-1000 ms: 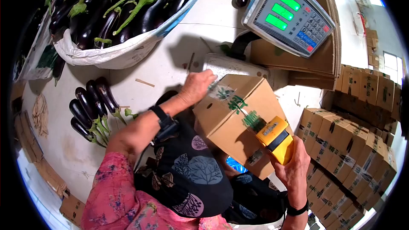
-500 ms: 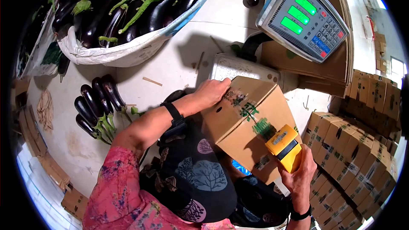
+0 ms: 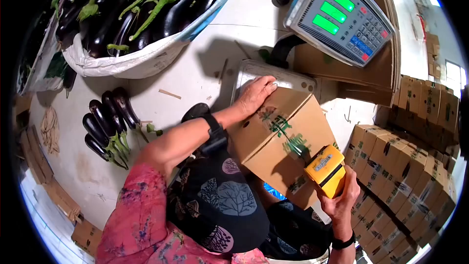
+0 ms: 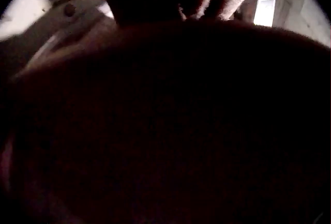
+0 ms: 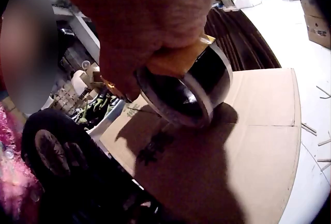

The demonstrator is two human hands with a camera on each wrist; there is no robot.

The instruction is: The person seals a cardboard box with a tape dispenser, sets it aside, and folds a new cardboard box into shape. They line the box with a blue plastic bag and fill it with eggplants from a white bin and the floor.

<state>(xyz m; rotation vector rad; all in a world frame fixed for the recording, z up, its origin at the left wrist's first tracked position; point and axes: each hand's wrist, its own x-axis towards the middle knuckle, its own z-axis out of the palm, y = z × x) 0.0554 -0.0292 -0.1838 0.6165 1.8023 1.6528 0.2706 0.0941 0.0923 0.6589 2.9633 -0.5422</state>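
A cardboard carton (image 3: 288, 132) printed in green and black sits tilted in front of the seated person, its far end over the metal scale platform (image 3: 244, 71). My left hand (image 3: 256, 95) rests on the carton's far top edge. My right hand (image 3: 342, 193) grips a yellow tape dispenser (image 3: 326, 168) against the carton's near end, beside the seam. In the right wrist view, the dispenser's tape roll (image 5: 217, 74) sits close over the cardboard panel (image 5: 258, 131), below the right hand (image 5: 145, 17). The left wrist view is mostly dark.
A large white sack (image 3: 122, 63) full of eggplants stands at upper left. Several loose eggplants (image 3: 105, 122) lie on the floor. The scale's lit display (image 3: 339, 17) leans over a cardboard box (image 3: 349, 68). Stacked cartons (image 3: 391, 166) line the right side.
My left hand was raised over the carton's far end, then came down and now lies on its far top edge. The dispenser has stayed at the carton's near end in my right hand.
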